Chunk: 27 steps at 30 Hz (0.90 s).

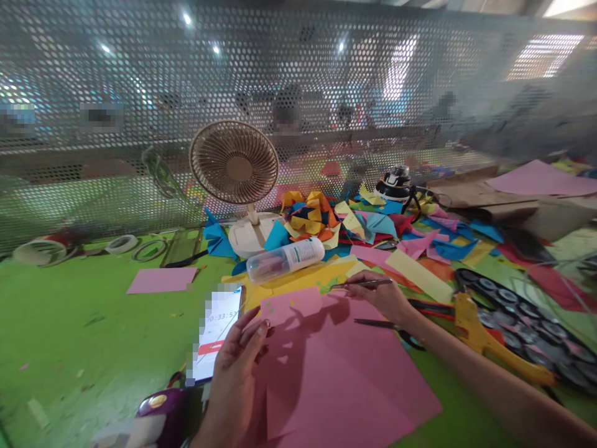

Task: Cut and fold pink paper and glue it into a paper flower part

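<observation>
A large pink paper sheet (pixel 336 373) lies on the green table in front of me, with a smaller pink piece (pixel 291 305) at its far edge. My left hand (pixel 240 358) is closed on the near left corner of that smaller piece, fingers pinched at its edge. My right hand (pixel 382 295) rests on the far right edge of the sheet and grips a thin metal tool (pixel 361 284) that points left. A pair of scissors (pixel 382 323) lies just under my right wrist.
A phone (pixel 217 330) with a lit screen lies left of the sheet. A clear bottle (pixel 284 258) lies on its side on yellow paper. A small fan (pixel 236 165), a heap of coloured paper scraps (pixel 364 230), tape rolls (pixel 121 244), a yellow tool (pixel 485 339) and a perforated metal screen (pixel 140 124) surround the spot.
</observation>
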Each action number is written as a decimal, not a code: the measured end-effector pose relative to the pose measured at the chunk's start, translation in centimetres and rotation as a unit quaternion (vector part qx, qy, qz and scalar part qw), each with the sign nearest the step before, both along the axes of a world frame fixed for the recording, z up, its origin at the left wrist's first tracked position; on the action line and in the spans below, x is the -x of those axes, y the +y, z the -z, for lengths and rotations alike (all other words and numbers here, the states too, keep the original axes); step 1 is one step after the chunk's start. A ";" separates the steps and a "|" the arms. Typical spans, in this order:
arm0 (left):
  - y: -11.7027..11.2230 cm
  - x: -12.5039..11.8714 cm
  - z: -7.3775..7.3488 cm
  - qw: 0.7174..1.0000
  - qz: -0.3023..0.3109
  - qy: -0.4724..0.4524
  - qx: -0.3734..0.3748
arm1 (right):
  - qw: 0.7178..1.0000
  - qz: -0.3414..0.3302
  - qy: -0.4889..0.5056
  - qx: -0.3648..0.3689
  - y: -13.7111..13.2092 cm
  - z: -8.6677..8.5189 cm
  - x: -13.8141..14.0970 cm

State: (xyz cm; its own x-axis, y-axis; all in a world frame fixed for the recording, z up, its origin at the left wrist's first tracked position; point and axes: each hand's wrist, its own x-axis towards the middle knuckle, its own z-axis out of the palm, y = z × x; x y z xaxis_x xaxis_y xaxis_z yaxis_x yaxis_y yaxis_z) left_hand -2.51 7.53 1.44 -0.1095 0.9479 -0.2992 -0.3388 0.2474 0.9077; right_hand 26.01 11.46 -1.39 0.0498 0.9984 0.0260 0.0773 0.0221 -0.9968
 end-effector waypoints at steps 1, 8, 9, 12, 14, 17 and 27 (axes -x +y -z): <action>0.0 0.0 -0.1 1.000 -0.002 -0.002 0.001 | 1.000 0.000 -0.003 -0.002 0.0 0.0 0.0; -0.1 0.0 -0.2 1.000 -0.003 -0.003 -0.005 | 0.999 -0.009 -0.041 -0.022 -0.4 -0.5 -0.1; -0.1 0.0 -0.2 1.000 -0.003 -0.003 -0.006 | 0.998 -0.010 -0.052 -0.028 -0.4 -0.5 -0.1; -0.2 0.0 -0.2 1.000 -0.003 -0.001 -0.005 | 0.996 -0.011 -0.075 -0.042 -0.6 -0.7 0.0; -0.2 0.0 -0.2 1.000 -0.003 0.000 -0.002 | 0.997 -0.008 -0.069 -0.042 -0.6 -0.6 0.1; -0.2 -0.2 -0.4 1.000 -0.006 -0.004 -0.003 | 0.998 -0.005 -0.051 -0.038 -0.4 -0.2 0.0; -0.1 -0.4 -0.9 1.000 -0.015 0.001 -0.001 | 0.996 0.006 -0.078 -0.046 -1.1 -0.8 0.1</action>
